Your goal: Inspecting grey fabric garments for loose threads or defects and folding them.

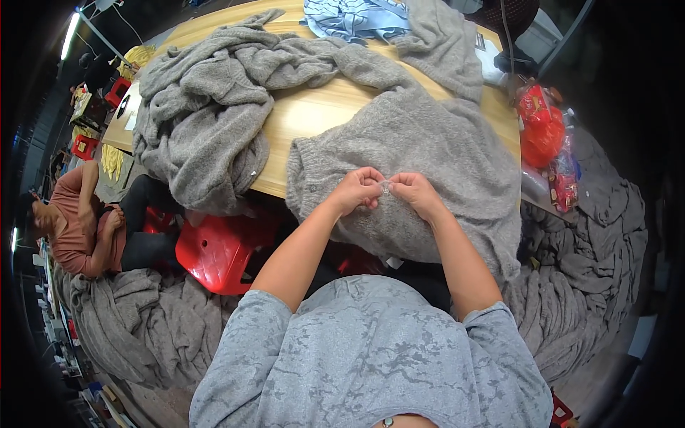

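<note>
A fuzzy grey knitted garment (428,143) lies spread over the table's near edge in front of me, part of it hanging toward my lap. Its ribbed band, with a small round button (312,189) on it, is at the left. My left hand (359,191) and my right hand (414,192) meet over the middle of the garment. Both are closed, fingertips pinching the knit almost together. Something small and pale shows between the fingertips, too small to make out.
More grey knitwear (207,114) is heaped on the wooden table (307,114), with blue striped cloth (357,18) at the back. Red plastic bags (540,125) hang at the right edge. Beside a red stool (217,253), another person (93,221) sits at left. Grey piles (585,285) lie at both sides.
</note>
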### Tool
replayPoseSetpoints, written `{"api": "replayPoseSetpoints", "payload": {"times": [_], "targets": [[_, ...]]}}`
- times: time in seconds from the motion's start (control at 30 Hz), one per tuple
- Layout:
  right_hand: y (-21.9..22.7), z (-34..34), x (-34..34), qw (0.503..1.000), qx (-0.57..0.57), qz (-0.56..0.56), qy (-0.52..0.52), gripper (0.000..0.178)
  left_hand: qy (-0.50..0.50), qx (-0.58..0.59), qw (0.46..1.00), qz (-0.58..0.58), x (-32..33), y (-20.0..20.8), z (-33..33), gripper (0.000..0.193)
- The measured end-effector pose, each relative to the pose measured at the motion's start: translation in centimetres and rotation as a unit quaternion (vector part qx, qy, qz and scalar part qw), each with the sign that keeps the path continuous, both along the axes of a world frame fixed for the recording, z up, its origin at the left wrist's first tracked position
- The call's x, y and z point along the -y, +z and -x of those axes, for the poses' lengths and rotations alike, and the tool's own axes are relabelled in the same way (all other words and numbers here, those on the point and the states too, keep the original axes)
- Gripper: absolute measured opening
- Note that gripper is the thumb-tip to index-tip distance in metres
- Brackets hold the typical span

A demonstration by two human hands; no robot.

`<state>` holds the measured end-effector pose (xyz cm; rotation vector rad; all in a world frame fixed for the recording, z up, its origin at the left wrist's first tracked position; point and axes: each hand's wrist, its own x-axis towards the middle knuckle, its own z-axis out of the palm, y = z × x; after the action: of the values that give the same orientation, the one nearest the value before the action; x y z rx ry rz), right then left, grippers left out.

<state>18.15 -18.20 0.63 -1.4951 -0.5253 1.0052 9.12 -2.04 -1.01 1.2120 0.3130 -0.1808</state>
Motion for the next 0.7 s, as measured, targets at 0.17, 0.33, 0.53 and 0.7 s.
{"api": "replayPoseSetpoints", "payload": {"times": [0.17, 0.33, 0.53, 0.7], "targets": [[-1.8, -0.1, 0.1, 0.987, 0.129, -0.008, -0.098, 0.010, 0.062, 0.023, 0.997, -0.042, 0.9, 0.6, 0.2, 0.018], [-0.6, 0.1, 3.7, 0.956, 0.220, 0.017, -0.193, 0.010, 0.237, 0.199, 0.772, -0.555, -0.7, 1.7, 5.9, 0.033], [2.0, 3.9, 3.0, 0.882, 0.463, 0.058, -0.061, 0.049, 0.180, 0.018, 0.663, -0.726, -3.9, 1.1, 11.1, 0.049], [2.6, 8.9, -2.7, 0.808, 0.563, 0.113, 0.131, 0.089, 0.139, 0.148, 0.977, -0.061, -1.5, 6.7, 15.4, 0.048]]}}
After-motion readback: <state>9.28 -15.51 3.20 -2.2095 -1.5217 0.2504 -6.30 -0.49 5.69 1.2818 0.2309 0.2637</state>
